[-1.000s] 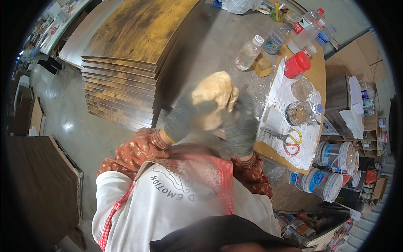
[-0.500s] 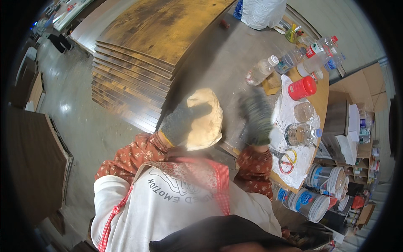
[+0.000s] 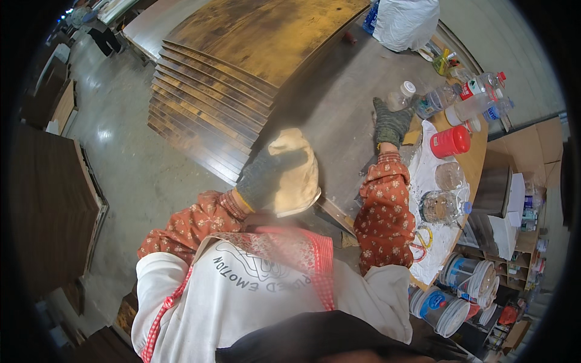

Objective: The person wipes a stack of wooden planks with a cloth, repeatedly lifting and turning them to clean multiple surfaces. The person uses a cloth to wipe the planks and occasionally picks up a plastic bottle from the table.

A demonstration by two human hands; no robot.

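My left hand (image 3: 259, 181), in a dark grey knit glove, grips a crumpled cream cloth (image 3: 299, 175) close in front of my apron. Its fingers lie over the cloth's near side. Further out to the right, my right hand (image 3: 392, 125), in a matching glove, has its thumb and fingers around a clear plastic bottle (image 3: 397, 100) with a white cap. The glove hides the bottle's lower part. Next to that hand stand another clear bottle (image 3: 431, 103) and a yellowish block (image 3: 413, 132). A red jar (image 3: 449, 142) is just to its right.
A stack of brown-yellow boards (image 3: 242, 48) fills the far left of the table. On a white sheet (image 3: 423, 199) lie scissors (image 3: 422, 244) and a clear bottle (image 3: 442, 207). A white bag (image 3: 407, 24) stands at the back, buckets (image 3: 442, 310) below right. A person (image 3: 100, 33) is far left.
My right hand has reached forward from beside the white sheet to the white-capped bottle and closed around it. My left hand keeps hold of the cloth. The view has turned slightly.
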